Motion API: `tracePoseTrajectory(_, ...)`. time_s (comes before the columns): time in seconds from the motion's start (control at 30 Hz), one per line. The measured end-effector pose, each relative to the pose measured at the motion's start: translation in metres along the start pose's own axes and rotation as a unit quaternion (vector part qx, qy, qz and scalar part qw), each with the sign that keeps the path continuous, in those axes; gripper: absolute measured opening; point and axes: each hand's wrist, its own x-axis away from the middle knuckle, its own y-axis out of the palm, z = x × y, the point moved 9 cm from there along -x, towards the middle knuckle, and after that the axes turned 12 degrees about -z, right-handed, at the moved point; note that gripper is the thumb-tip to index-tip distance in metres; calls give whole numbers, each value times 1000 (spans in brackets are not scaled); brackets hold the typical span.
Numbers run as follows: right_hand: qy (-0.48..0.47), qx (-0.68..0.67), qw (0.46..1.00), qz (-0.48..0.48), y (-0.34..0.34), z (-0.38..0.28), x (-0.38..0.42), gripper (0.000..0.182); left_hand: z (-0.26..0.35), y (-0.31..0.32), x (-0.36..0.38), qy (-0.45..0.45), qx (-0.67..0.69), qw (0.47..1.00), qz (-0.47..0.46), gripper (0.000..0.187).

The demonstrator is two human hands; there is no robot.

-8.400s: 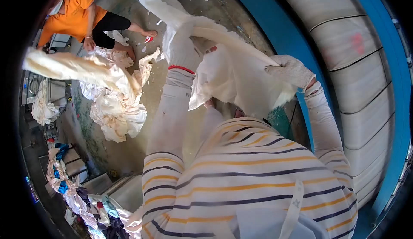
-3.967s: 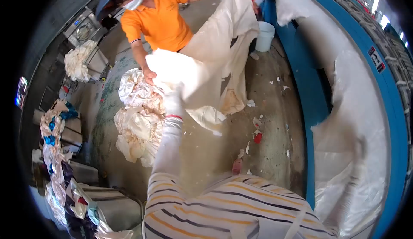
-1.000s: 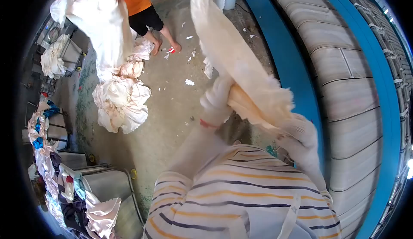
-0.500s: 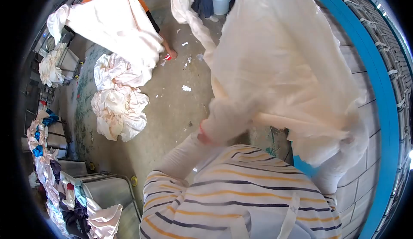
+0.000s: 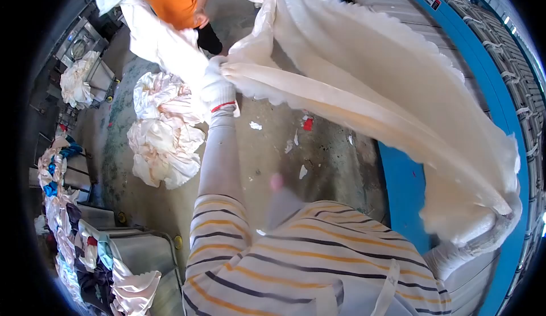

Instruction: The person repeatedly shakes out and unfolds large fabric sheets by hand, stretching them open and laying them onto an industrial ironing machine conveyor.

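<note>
A large cream cloth (image 5: 364, 77) with a scalloped edge stretches between my hands, billowing over the blue-edged machine on the right. My left hand (image 5: 219, 86), in a white glove with a red band at the cuff, reaches forward and is closed on a gathered edge of it. Low on the right, my right hand (image 5: 495, 231), also gloved, is wrapped around another edge; folds partly cover its fingers. A second pale cloth (image 5: 165, 43) runs up to the left from beside my left hand; whether I touch it cannot be made out.
A person in an orange top (image 5: 173, 3) stands ahead, and another person's hand shows at the top. Crumpled cloths (image 5: 165, 145) lie on the floor at left. A metal cart (image 5: 151, 253) holds mixed fabrics. The machine's slatted bed (image 5: 392, 9) has a blue rail (image 5: 466, 49).
My left hand has swung forward and left with the cloth's edge, and my right hand has moved down and right. The cloth is spread wider. The person in orange has shifted right.
</note>
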Motion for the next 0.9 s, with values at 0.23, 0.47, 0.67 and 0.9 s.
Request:
tracePoseTrajectory(0.23, -93, 114, 989, -21, -74, 83, 1, 58, -56, -43, -28, 38, 106, 983, 146, 32)
tracePoseTrajectory(0.47, -31, 108, 994, 11, -93, 114, -1, 65, -23, 44, -58, 154, 73, 985, -8, 34)
tracePoseTrajectory(0.67, 12, 301, 953, 33, -129, 183, -11, 58, -53, 165, 125, 315, -222, 860, -334, 27)
tracePoseTrajectory(0.9, -8, 262, 965, -4, -128, 185, -24, 65, -162, 17, 32, 20, -413, 898, -149, 26)
